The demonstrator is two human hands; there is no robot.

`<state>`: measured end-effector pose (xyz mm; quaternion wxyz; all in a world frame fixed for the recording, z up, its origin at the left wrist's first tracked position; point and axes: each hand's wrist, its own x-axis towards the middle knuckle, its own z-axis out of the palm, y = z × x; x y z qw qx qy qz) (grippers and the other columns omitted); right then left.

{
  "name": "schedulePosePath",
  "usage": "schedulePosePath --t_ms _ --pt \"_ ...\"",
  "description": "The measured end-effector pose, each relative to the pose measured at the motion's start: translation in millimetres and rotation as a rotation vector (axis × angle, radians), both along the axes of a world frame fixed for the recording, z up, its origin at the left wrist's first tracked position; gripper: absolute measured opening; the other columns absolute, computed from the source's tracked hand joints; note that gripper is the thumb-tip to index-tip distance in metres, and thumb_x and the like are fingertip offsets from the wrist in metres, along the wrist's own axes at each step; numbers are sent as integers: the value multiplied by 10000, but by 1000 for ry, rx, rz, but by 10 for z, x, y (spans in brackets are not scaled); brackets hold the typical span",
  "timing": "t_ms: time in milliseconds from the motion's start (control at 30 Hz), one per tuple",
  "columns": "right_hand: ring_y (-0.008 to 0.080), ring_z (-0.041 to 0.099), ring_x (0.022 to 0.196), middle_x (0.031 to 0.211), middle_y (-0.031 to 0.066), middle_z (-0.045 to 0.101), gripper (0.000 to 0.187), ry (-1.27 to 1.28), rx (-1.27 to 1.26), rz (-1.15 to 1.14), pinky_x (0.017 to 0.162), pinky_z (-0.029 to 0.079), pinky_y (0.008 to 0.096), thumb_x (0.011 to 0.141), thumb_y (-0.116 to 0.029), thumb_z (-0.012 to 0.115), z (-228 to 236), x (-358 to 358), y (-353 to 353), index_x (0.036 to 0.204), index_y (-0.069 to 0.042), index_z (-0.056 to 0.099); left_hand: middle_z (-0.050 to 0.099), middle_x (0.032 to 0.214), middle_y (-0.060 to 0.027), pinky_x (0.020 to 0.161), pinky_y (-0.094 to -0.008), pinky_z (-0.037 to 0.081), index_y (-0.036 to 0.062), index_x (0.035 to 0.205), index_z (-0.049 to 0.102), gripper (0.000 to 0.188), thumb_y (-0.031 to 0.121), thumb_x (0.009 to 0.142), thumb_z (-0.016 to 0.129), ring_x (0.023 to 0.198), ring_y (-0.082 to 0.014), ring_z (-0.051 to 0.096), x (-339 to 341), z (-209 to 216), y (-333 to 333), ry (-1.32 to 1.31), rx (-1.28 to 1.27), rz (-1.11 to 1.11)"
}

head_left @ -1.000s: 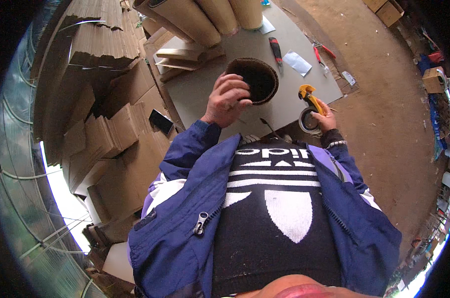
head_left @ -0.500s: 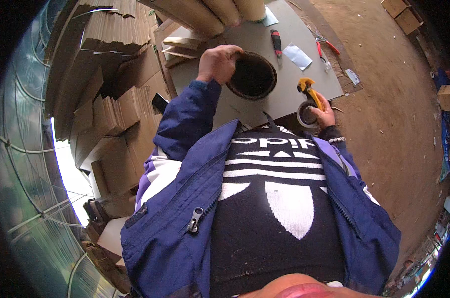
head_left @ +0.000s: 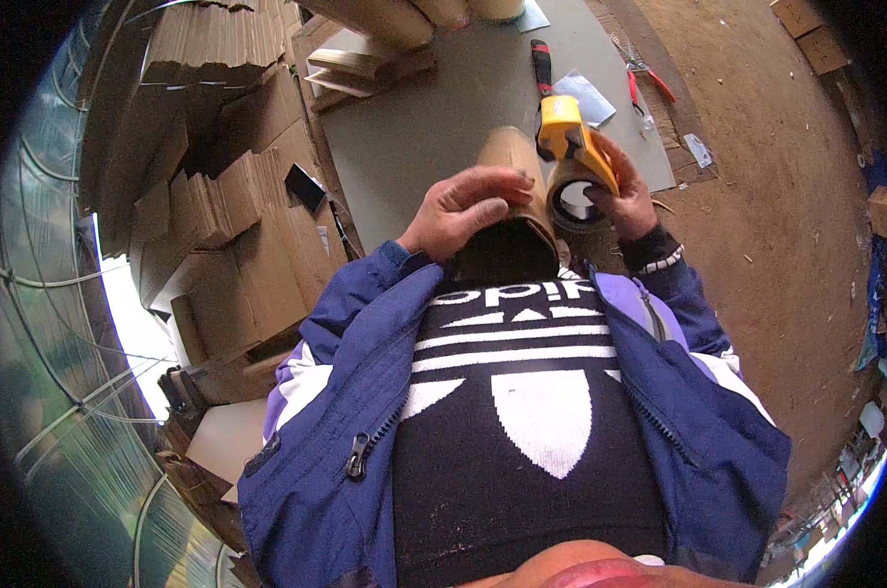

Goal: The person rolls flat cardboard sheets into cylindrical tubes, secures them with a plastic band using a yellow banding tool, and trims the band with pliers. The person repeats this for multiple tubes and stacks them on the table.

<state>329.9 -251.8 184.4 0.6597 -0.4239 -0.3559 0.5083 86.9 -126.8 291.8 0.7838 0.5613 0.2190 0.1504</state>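
A brown cardboard tube [head_left: 510, 149] lies tilted toward me, its dark open end close to my chest. My left hand [head_left: 463, 211] is at the tube's near end, fingers stretched along its upper side and thumb apart; whether the fingertips press on it is hard to see. In my right hand [head_left: 627, 186] is a yellow tape dispenser [head_left: 564, 116], gripped by its handle just right of the tube. A tape roll [head_left: 573, 201] sits on the dispenser, below its head.
Beyond lies a grey tabletop [head_left: 394, 152] with a red-and-black handled tool [head_left: 540, 61], a pale paper packet [head_left: 588, 98] and red-handled pliers [head_left: 634, 93]. More tubes [head_left: 389, 24] lie at its far edge. Stacked flat cardboard [head_left: 213, 44] fills the left; a dark phone-like object [head_left: 306, 186] rests there.
The tube has tipped, its open end coming down toward my chest. My left hand shifted from gripping its rim to lying along it. My right hand brought the tape dispenser left, beside the tube.
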Motion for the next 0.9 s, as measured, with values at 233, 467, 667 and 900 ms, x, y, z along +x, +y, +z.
schedulePosePath --t_ms 233,467,667,900 --pt "230 400 1381 1491 119 418 773 -96 -42 100 1163 305 366 751 81 666 94 69 -88 1461 -30 382 526 860 -34 666 -246 532 40 1082 526 429 458 989 508 621 -66 527 278 -125 180 238 -355 218" --pt "224 479 1317 1424 121 496 674 -286 -24 312 1141 342 345 730 150 605 255 254 151 1380 10 490 496 630 29 521 -249 455 96 788 572 248 246 986 569 531 -78 460 54 -223 313 382 -179 209" --pt "195 465 1323 1428 102 506 697 -145 -245 469 1147 322 329 714 138 584 134 375 305 1389 -12 500 585 731 -47 621 -298 525 72 924 613 105 171 947 585 611 -156 578 -833 -500 371 666 -313 322" --pt "191 455 1330 1442 88 494 716 -79 -303 446 1146 322 333 692 118 546 130 296 282 1394 -16 498 648 1030 -190 799 -343 532 -6 1150 565 346 288 969 543 1016 -254 652 -864 -1101 -167 773 -155 -28"
